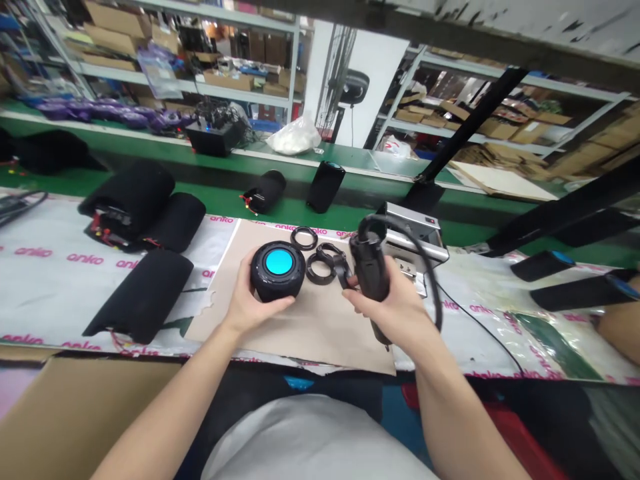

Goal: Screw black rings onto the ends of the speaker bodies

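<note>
**White shirtfront [310, 440] above a round speaker and a corded screwdriver**

Both forearms reached out over a sheet of brown card [295, 340] on the bench. At 12 o'clock, the left hand [253, 300] cradled the round black speaker [277, 270], its cyan top facing up and its fingers curled firmly around the base. Toward 1 o'clock, the right hand [395, 313] was clenched around what looked like a corded electric screwdriver [370, 267], though I could not tell where its bit was. Its black cable [425, 260] looped high past a steel jig [415, 233].

Three black rings [320, 270] lay loose on the card between the hands. That looked like the weak spot: a careless swing of the cable could snag them or catch on the jig, jerking the screwdriver off line. A slip of the left fingers could let the speaker fall and roll. Black fabric-covered speaker bodies [143, 287] sat at 10 o'clock.
</note>
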`<state>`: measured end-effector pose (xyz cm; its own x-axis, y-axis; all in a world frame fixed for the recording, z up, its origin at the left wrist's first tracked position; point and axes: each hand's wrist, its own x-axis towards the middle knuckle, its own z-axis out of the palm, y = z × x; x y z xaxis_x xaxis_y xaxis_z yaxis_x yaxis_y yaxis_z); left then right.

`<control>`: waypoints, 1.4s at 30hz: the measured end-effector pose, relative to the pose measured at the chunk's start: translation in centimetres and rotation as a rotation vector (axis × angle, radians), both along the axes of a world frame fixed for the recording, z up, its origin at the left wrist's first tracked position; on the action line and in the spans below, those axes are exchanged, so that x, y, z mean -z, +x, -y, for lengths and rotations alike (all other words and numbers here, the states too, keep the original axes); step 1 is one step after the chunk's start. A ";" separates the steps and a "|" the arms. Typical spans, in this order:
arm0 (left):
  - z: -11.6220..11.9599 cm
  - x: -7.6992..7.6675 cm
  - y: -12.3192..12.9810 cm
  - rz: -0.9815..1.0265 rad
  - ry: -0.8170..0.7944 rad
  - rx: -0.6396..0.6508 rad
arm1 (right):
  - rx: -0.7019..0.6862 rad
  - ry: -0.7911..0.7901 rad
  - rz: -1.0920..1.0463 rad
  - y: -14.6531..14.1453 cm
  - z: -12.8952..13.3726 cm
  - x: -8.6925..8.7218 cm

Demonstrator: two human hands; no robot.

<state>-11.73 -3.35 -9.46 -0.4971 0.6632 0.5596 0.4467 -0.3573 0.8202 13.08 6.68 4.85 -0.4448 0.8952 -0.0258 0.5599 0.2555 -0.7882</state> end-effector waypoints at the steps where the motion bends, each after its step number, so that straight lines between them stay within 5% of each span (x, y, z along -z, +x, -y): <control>1: 0.3 -0.1 0.5 0.001 -0.004 0.024 | 0.000 -0.017 -0.094 0.3 0.2 -0.9; 6: 1.7 -0.5 2.8 0.069 -0.012 0.189 | -0.182 0.045 -0.354 0.8 0.4 -3.7; 11: 2.4 -0.5 2.8 0.103 -0.050 0.305 | -0.354 0.160 -0.270 0.4 -0.6 -4.1; 17: 2.2 -0.5 2.4 0.166 -0.117 0.404 | -0.531 0.085 -0.230 -0.8 -1.8 -3.9; 24: 2.3 -1.3 2.5 0.137 -0.152 0.403 | -0.767 0.161 -0.152 -1.6 -2.0 -5.0; 32: 2.2 -3.7 4.0 0.004 0.039 0.290 | -0.515 -0.015 -0.315 -0.6 -2.2 -2.9; 37: 2.4 -4.4 4.8 -0.055 0.011 0.206 | -0.639 -0.177 -0.353 -0.8 -2.2 -1.2; 42: 2.4 -5.0 5.1 -0.057 -0.028 0.203 | -0.753 -0.043 -0.304 -1.0 -1.8 -0.4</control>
<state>-6.68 -5.79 -4.48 -0.3198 0.7619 0.5633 0.4141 -0.4223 0.8064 12.11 8.52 5.23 -0.9205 0.3540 0.1657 0.0094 0.4440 -0.8960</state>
